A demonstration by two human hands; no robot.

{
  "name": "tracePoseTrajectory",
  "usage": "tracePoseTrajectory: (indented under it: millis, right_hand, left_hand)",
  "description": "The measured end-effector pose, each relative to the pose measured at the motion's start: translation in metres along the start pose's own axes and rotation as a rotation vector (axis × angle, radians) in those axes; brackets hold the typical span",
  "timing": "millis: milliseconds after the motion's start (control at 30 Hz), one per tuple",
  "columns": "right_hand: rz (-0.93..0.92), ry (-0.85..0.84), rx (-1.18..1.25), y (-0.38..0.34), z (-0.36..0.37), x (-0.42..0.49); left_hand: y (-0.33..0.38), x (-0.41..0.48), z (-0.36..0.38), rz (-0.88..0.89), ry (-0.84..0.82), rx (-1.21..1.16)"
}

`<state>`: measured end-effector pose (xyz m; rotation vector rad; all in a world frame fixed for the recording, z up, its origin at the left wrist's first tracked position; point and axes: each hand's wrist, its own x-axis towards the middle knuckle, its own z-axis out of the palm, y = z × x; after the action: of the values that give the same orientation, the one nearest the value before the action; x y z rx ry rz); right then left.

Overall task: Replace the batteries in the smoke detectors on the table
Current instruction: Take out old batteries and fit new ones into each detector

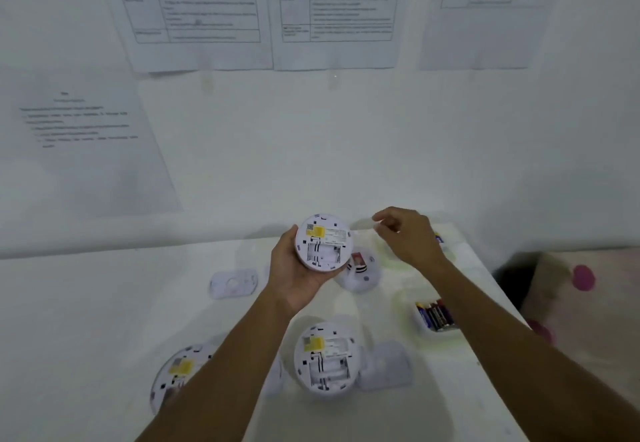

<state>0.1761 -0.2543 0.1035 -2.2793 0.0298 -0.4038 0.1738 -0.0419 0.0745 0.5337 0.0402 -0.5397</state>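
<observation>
The left hand (298, 275) grips the round white plastic smoke detector (323, 242) by its rim, label side facing up. The right hand (405, 237) hovers just right of it, fingers loosely curled; any held item cannot be told.

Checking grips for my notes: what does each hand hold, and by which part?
Left hand grips a smoke detector by its rim. Right hand: curled fingers, contents unclear.

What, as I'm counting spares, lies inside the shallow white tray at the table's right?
Several dark cylindrical batteries with gold ends, side by side in the white tray. Anything beneath them is covered.
</observation>
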Motion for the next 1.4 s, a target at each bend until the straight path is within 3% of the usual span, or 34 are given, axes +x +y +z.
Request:
tracePoseTrajectory:
  millis: [200, 400, 600, 867, 1033, 1200, 1300, 1400]
  right_hand:
    - [0.132, -0.267, -0.315, 0.061, -0.038, 0.049]
    - [0.164, -0.437, -0.564, 0.089, -0.028, 0.072]
    - [0.189, -0.501, -0.555, 0.093, -0.024, 0.08]
    - [0.235, -0.369, -0.242, 0.091, -0.026, 0.074]
    - [0.218, -0.272, 0.215, 0.058, -0.04, 0.058]
    - [0.09, -0.294, 0.587, 0.003, -0.04, 0.017]
    - [0.064, -0.281, 0.627, -0.014, -0.026, -0.01]
    - [0.068, -0.152, 0.577, -0.016, -0.005, -0.031]
  left_hand:
    - [-0.016, 0.024, 0.011, -0.035, 0.034, 0.0]
    - [-0.031, 0.036, 0.015, -0.029, 0.059, 0.053]
    - [-0.035, 0.042, 0.005, -0.014, 0.093, 0.053]
    - [-0.034, 0.045, -0.004, -0.023, 0.092, 0.014]
    - [-0.032, 0.042, -0.002, -0.016, 0.055, -0.001]
    - [-0.033, 0.034, 0.003, 0.025, 0.026, -0.041]
    - [-0.036, 0.029, 0.005, 0.072, 0.025, -0.054]
    - [-0.039, 0.023, 0.01, 0.113, 0.039, -0.055]
